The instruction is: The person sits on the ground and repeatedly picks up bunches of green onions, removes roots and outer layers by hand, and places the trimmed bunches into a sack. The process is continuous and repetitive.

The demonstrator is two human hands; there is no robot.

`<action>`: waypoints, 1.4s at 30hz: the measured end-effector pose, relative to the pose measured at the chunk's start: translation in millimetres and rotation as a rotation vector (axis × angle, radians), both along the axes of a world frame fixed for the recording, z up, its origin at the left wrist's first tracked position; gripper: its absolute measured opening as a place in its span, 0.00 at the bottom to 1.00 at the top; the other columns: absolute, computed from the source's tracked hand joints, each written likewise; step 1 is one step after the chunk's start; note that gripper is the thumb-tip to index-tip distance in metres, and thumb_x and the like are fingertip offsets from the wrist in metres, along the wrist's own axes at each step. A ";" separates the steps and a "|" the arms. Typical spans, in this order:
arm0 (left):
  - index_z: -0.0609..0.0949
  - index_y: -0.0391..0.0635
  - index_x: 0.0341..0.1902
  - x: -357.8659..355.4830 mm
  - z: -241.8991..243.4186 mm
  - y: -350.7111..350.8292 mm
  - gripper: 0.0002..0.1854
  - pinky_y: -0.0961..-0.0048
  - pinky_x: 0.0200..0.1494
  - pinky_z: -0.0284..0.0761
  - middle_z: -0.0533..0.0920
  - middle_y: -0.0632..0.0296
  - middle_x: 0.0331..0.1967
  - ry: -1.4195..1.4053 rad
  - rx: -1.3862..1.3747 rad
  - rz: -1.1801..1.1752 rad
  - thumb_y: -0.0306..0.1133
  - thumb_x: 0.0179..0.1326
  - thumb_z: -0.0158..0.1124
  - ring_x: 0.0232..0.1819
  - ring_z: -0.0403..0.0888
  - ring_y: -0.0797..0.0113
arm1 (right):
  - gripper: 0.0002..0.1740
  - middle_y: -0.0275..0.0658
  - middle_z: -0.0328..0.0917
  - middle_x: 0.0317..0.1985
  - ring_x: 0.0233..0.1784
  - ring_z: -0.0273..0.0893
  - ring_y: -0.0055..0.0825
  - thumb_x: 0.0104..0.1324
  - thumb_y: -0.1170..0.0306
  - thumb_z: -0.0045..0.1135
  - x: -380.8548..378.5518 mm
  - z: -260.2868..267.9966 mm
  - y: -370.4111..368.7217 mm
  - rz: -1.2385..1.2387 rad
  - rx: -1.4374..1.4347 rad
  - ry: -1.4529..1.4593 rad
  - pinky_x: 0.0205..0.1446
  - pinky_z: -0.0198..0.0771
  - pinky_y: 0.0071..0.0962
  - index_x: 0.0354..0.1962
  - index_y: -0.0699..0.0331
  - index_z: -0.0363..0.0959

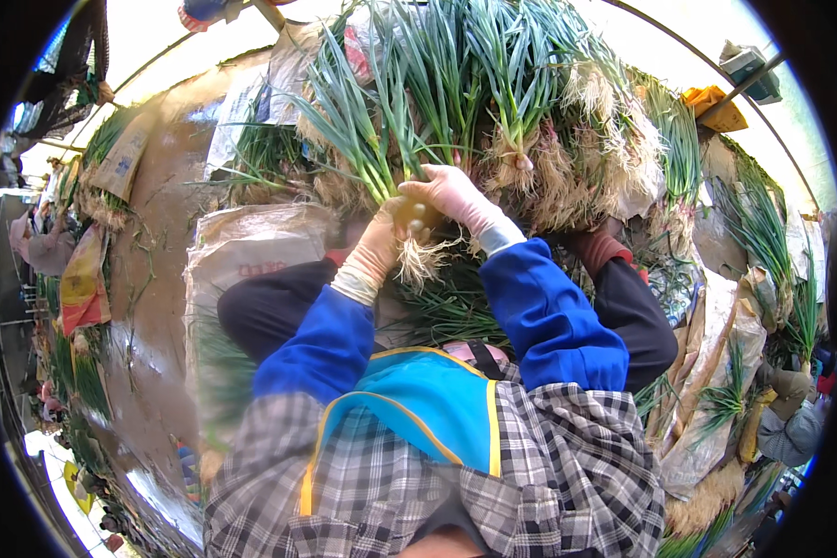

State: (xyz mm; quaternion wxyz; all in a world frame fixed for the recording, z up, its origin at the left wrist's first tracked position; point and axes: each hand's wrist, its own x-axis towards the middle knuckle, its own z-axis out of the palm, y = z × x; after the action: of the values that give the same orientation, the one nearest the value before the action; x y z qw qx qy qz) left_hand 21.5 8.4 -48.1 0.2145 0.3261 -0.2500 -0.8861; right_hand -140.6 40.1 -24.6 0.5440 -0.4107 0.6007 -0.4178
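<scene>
Both of my hands wear pale gloves and meet around a small bunch of green onions. My left hand is closed on the lower stalks, near the bulbs. Its leaves point up and away from me, and the whitish roots hang below my fingers. On the other side, my right hand rests against the same stalks with its thumb and fingers near them; its exact grip is partly blurred. Just beyond my hands lies a large heap of green onions, with tangled pale roots facing me.
Loose green leaves lie between my legs. A white woven sack is spread at my left, and crumpled sacking lies at right. Other people work at the far left and far right. More onion bunches stand at right.
</scene>
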 end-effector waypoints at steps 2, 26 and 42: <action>0.77 0.47 0.38 1.5 8.5 0.9 0.12 0.75 0.26 0.67 0.66 0.73 0.18 -0.069 0.134 0.026 0.42 0.62 0.58 0.17 0.61 0.77 | 0.12 0.41 0.78 0.26 0.28 0.77 0.37 0.60 0.59 0.56 -3.5 3.7 7.6 0.050 -0.370 0.984 0.32 0.72 0.31 0.31 0.58 0.75; 0.75 0.46 0.46 35.2 120.1 -5.0 0.08 0.86 0.18 0.66 0.82 0.59 0.39 0.475 -0.170 0.056 0.31 0.65 0.55 0.15 0.70 0.85 | 0.09 0.24 0.71 0.21 0.21 0.64 0.13 0.64 0.65 0.55 -25.4 -44.9 101.5 -0.553 -0.069 -0.308 0.25 0.60 0.16 0.31 0.63 0.75; 0.77 0.33 0.43 2.7 16.5 38.6 0.10 0.81 0.29 0.76 0.79 0.60 0.24 -0.109 -0.164 0.142 0.25 0.59 0.59 0.23 0.77 0.74 | 0.31 0.42 0.78 0.45 0.50 0.75 0.30 0.62 0.50 0.54 15.6 9.6 116.7 -0.066 0.144 0.105 0.54 0.67 0.25 0.53 0.66 0.68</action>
State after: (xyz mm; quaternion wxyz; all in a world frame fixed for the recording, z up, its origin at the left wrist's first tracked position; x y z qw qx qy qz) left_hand 24.1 47.0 -31.6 0.2890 0.3719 -0.3091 -0.8262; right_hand -125.0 156.8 -15.1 0.5258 -0.3719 0.6701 -0.3690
